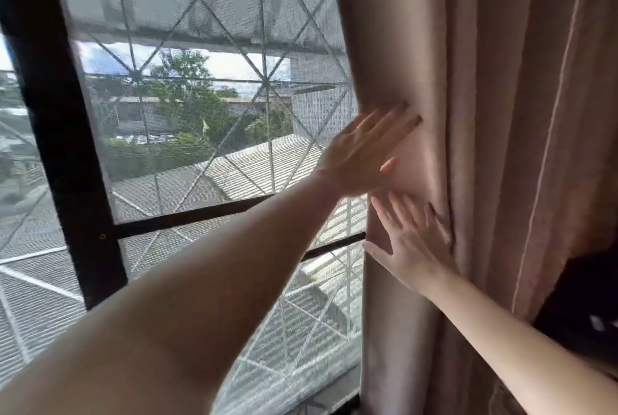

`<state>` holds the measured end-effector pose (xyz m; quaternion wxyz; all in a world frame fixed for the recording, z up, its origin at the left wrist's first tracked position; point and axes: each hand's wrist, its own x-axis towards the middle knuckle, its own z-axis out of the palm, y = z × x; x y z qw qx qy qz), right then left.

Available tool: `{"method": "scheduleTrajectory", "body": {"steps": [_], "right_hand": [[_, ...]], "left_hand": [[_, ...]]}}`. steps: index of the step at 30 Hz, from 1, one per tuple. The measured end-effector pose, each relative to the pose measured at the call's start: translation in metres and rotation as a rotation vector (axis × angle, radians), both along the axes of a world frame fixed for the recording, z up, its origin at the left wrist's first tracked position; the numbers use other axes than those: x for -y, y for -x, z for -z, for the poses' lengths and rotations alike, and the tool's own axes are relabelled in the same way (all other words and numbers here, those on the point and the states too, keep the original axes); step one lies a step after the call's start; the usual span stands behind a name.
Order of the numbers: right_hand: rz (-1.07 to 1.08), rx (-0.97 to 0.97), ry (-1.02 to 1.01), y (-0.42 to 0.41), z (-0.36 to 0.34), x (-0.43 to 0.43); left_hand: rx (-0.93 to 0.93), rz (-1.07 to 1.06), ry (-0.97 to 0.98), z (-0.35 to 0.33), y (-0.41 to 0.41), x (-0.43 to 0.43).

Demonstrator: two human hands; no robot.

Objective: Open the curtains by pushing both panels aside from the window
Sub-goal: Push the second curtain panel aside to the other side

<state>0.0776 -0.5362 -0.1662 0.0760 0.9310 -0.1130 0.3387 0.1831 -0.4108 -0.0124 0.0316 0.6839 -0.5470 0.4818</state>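
Background: window (187, 107) with dark frame and diamond grille, rooftops and trees outside.
Curtain: pink curtain panel (485, 147) hangs bunched at 3 o'clock, folds running vertically; no second panel in view.
Left hand (363, 150): flat, fingers spread, palm on the panel's inner edge; blurred.
Right hand (414, 240): flat, just below the left, pressing a fold.
Grip: neither hand clamps cloth.
Key relation: panel lies toward 3 o'clock of both hands; push goes that way, across the folds.

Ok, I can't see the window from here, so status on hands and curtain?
Left hand and right hand flat on curtain panel, fingers spread, not gripping. Panel bunched at right, window mostly uncovered. Nothing blocking.
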Motion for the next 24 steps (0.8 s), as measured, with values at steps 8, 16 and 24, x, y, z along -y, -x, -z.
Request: {"method": "scheduleTrajectory", "body": {"steps": [8, 16, 24], "right_hand": [[0.015, 0.033, 0.034, -0.009, 0.0, 0.03], [0.029, 0.067, 0.072, -0.018, -0.005, 0.083], [0.016, 0.086, 0.083, -0.027, -0.005, 0.135]], "left_hand": [[-0.001, 0.022, 0.021, -0.002, -0.007, 0.031], [0.013, 0.01, 0.036, -0.006, -0.014, 0.081], [0.034, 0.014, 0.05, -0.006, -0.024, 0.134]]}}
